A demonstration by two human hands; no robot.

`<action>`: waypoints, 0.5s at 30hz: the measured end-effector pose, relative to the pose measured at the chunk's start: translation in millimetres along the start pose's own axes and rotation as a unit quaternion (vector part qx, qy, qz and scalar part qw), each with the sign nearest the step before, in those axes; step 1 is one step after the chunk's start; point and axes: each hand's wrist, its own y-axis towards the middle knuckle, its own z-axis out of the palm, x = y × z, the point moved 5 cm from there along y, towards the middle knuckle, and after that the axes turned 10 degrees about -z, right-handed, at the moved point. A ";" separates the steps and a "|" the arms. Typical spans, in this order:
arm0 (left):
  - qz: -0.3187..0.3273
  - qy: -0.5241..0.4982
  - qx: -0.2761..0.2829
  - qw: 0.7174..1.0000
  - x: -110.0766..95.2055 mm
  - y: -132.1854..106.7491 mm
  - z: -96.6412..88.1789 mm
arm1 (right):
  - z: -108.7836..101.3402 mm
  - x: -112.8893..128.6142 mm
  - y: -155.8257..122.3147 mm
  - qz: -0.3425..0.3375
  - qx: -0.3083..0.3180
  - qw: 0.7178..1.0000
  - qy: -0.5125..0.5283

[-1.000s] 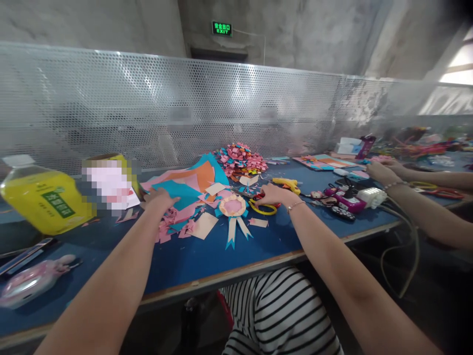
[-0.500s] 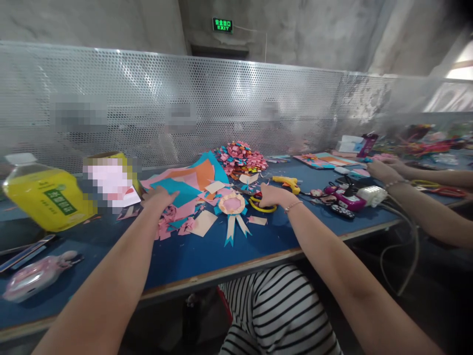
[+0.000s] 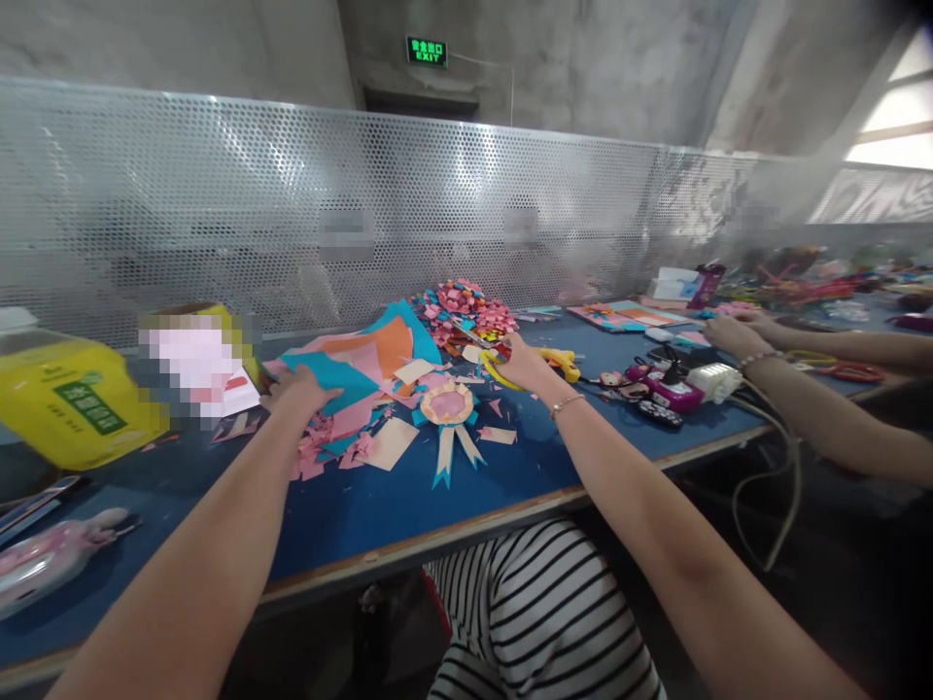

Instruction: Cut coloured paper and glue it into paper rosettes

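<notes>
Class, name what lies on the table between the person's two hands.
Head view: between left hand and right hand lie paper sheets, scraps and a paper rosette.

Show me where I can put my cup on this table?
Bare blue table lies between the paper rosette and the near edge, and between the yellow bottle and the pink scraps. It is crowded around the left hand on the paper sheets, the right hand holding the scissors, and the gadgets.

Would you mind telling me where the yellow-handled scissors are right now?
In the head view, the yellow-handled scissors are held in the right hand over the blue table, between the paper rosette and the yellow glue gun.
</notes>
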 end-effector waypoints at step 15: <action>0.209 -0.069 -0.184 0.958 -31.5 -22.6 -15.0 | -5.8 21.6 -7.6 -0.115 -0.070 0.984 -0.120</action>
